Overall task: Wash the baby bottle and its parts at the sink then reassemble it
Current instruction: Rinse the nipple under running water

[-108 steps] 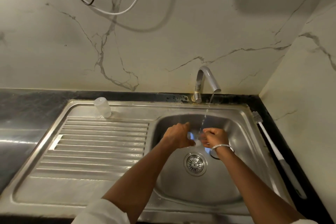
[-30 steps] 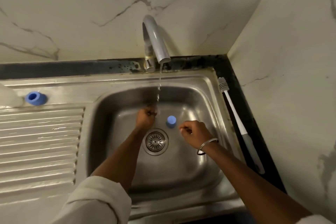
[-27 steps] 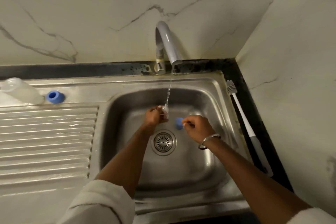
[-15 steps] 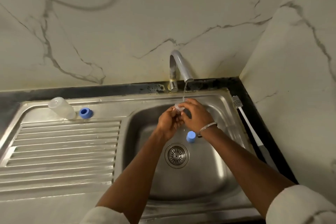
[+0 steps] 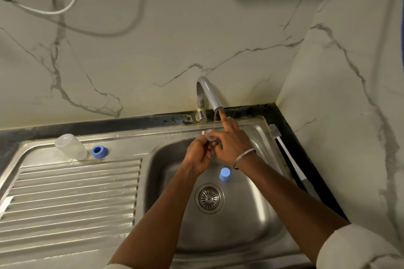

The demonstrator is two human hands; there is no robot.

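Under the thin stream from the tap [image 5: 209, 96], my left hand [image 5: 200, 153] and my right hand [image 5: 232, 145] together hold a small clear teat [image 5: 210, 135]. My right index finger points up toward the spout. A blue cap [image 5: 225, 174] stands on the sink basin floor [image 5: 240, 220] just below my right wrist. The clear bottle body [image 5: 71, 147] lies on its side at the back of the drainboard [image 5: 72, 194], with the blue screw ring [image 5: 99, 152] right beside it.
A long white bottle brush [image 5: 288, 155] lies along the sink's right rim by the dark counter edge. The drain strainer [image 5: 209, 198] sits mid-basin. Marble walls close in behind and on the right. Cables hang on the wall at top left.
My right hand left the blue cap on the basin floor and joined my left hand on the teat. Both hands rose closer to the spout. The view tilted up.
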